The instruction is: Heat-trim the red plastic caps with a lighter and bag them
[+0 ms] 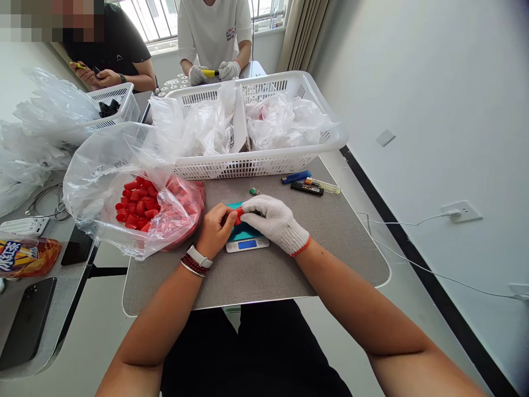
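The right hand (pixel 273 223) wears a white knit glove (pixel 279 225) with orange cuff (pixel 301 246).

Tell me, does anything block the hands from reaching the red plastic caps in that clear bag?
Yes, the thin clear plastic bag itself: its film covers the loose red plastic caps on the side facing the bare left hand. Nothing else lies between them on the grey mat.

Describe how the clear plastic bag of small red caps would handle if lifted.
The clear plastic bag looks floppy and creased, so it would probably slump. The small red plastic caps inside look loose, so they would likely shift.
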Demonstrator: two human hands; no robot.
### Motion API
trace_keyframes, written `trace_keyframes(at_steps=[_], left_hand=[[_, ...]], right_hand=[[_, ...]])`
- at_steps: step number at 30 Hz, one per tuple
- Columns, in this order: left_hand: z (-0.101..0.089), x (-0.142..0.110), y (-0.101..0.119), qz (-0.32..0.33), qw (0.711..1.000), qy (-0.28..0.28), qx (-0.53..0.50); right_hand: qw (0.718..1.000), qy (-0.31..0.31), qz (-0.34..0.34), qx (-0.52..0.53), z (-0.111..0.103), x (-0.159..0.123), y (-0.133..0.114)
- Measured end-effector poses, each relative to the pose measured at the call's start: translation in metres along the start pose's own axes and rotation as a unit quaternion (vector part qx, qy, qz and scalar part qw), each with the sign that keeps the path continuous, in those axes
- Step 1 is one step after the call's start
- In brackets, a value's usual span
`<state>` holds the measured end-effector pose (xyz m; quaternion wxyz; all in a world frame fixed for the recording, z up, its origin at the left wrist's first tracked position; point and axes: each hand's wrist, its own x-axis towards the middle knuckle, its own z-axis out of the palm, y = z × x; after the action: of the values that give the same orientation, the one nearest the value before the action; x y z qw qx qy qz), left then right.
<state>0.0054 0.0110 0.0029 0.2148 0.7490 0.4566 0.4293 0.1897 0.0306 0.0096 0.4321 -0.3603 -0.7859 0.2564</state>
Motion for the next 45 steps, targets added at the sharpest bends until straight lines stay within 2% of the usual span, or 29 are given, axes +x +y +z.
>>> trace_keyframes(at_steps=[6, 17, 22, 26, 33, 45], left_hand=[[0.0004, -0.0004, -0.0005, -0.009, 0.999, 0.031, -0.002], [0.0005, 0.0003, 0.0003, -0.003, 1.000, -0.008, -0.010], [0.0008, 0.0002, 0.0005, -0.006, 1.000, 0.012, -0.004], [0.0000, 0.0007, 0.0012, -0.001, 0.999, 0.032, -0.014], [-0.0017, 0.0006, 0.0042, -0.009, 1.000, -0.009, -0.014], [-0.0012, 0.0010, 0.0019, -0.021, 0.999, 0.007, -0.041]], right_hand=[[1.000, 0.004, 0.021, 0.005, -0.0016, 0.0013, -0.0020], [1.000, -0.017, -0.003, -0.005, -0.0009, 0.0010, -0.0023], [1.000, 0.005, 0.009, 0.012, -0.0021, 0.0016, -0.0022], [1.000, 0.009, -0.009, 0.003, -0.0026, 0.0015, -0.0027], [0.999, 0.006, -0.036, -0.029, -0.0008, -0.0004, 0.0015], [0.999, 0.016, -0.028, -0.020, -0.0015, -0.0005, 0.0005]])
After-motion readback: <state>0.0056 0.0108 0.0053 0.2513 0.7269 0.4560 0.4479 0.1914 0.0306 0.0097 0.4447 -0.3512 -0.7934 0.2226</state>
